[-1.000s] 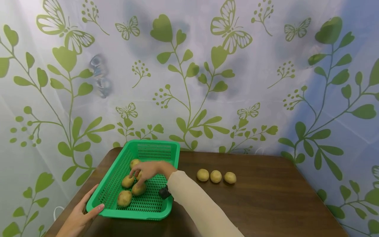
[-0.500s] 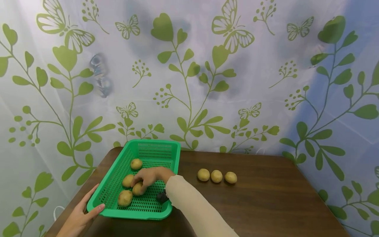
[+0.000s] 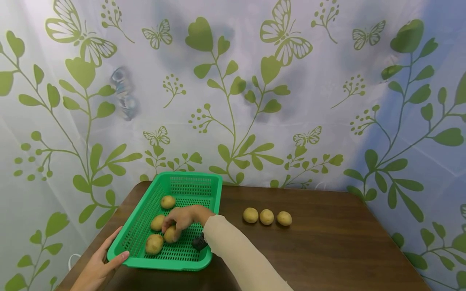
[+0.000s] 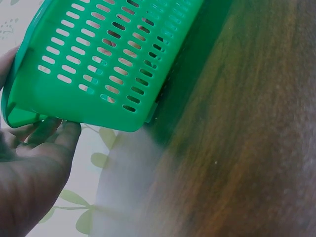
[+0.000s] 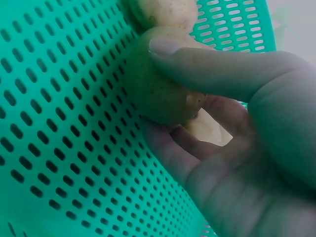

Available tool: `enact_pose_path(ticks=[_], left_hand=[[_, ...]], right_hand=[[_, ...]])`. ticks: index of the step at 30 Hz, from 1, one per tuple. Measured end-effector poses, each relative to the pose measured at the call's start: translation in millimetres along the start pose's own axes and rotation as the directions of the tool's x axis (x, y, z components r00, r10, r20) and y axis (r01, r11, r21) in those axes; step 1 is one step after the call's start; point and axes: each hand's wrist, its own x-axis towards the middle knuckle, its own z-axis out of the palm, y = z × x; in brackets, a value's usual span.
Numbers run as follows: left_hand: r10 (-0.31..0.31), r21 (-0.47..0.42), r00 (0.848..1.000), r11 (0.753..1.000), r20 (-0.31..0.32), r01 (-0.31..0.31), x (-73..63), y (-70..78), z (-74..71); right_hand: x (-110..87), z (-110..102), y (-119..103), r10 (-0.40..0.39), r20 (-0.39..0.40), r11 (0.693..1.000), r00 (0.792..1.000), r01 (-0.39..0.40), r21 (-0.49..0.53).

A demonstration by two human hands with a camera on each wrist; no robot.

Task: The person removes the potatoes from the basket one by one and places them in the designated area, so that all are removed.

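A green slotted plastic basket point(image 3: 167, 264) rests on the table's left part. My left hand point(image 3: 100, 260) grips its front left corner, thumb over the rim and fingers beneath it; in the left wrist view the fingers point(image 4: 69, 133) curl under that rim. Inside the basket, my right hand point(image 3: 183, 216) holds a potato point(image 3: 170, 234) between thumb and fingers. The right wrist view has the thumb across this potato point(image 5: 160, 84), close to the slotted floor. Around it in the basket lie three other potatoes: one at the front point(image 3: 154, 244), one to the left point(image 3: 157, 222), one farther back point(image 3: 168, 202).
Three potatoes point(image 3: 266, 217) sit in a row on the brown wooden table point(image 3: 327, 242), right of the basket. A curtain point(image 3: 233, 101) printed with leaves and butterflies hangs behind the table. A black wrist device point(image 3: 199, 241) is by the right cuff.
My right hand has lowered slightly over the held potato and its fingers have closed in round it, uncovering the rear potato. My left hand stays on the basket corner.
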Motion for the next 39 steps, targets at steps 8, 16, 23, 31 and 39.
enact_pose_path(ticks=[8, 16, 23, 31, 39], left_hand=[[0.080, -0.236, 0.992, 0.970, 0.098, -0.055, -0.6, -6.5, -1.3], [0.081, -0.281, 0.989, 0.959, 0.120, -0.044, 0.7, -8.5, -1.7], [0.058, -0.280, 0.990, 0.960, 0.125, -0.021, 0.0, -6.7, -0.8], [0.074, -0.296, 0.988, 0.955, 0.139, -0.030, 0.3, -8.0, -0.3], [0.055, -0.285, 0.990, 0.958, 0.132, -0.015, -0.2, -7.7, 0.5]], right_hand=[[-6.1, -8, -6, 0.001, 0.039, 0.994, 0.999, -0.005, 0.111], [-18.3, -15, -11, -0.011, 0.016, 0.988, 1.000, 0.009, 0.154], [-32.4, -24, -6, -0.062, 0.020, 0.967, 0.998, 0.055, 0.249], [-48.6, -29, -1, -0.104, -0.032, 0.949, 0.994, 0.109, 0.296], [-58.9, -30, 6, -0.104, -0.075, 0.911, 0.992, 0.125, 0.394]])
